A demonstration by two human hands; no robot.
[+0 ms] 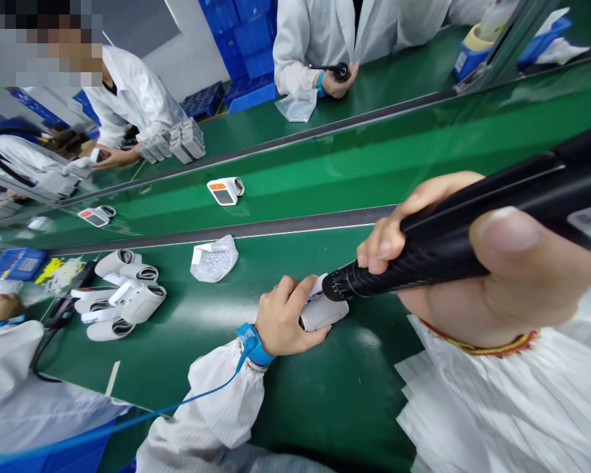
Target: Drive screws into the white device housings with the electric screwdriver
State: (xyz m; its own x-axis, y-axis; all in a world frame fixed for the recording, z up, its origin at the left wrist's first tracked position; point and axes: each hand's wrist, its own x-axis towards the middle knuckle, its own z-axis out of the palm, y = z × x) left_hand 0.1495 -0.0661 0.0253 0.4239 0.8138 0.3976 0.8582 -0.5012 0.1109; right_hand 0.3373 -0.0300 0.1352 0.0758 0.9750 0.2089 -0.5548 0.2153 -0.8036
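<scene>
My right hand (473,263) is wrapped round a black electric screwdriver (438,243), its thumb along the near side. The tool slants down to the left, and its nose meets a white wrist blood pressure monitor (328,312). That monitor lies on the green bench, where my left hand (288,318) grips it from the left with fingers over its top and thumb at the near side. A blue wrist strap (256,345) with a cord circles my left wrist. The screwdriver hides the tip and the spot it touches.
Several white monitors (135,302) are heaped to the left. A clear bag of small screws (215,258) lies beyond my left hand. On the green conveyor (295,177) sit two monitors (224,192). Co-workers in white coats (132,85) work across the belt; another sits at the left.
</scene>
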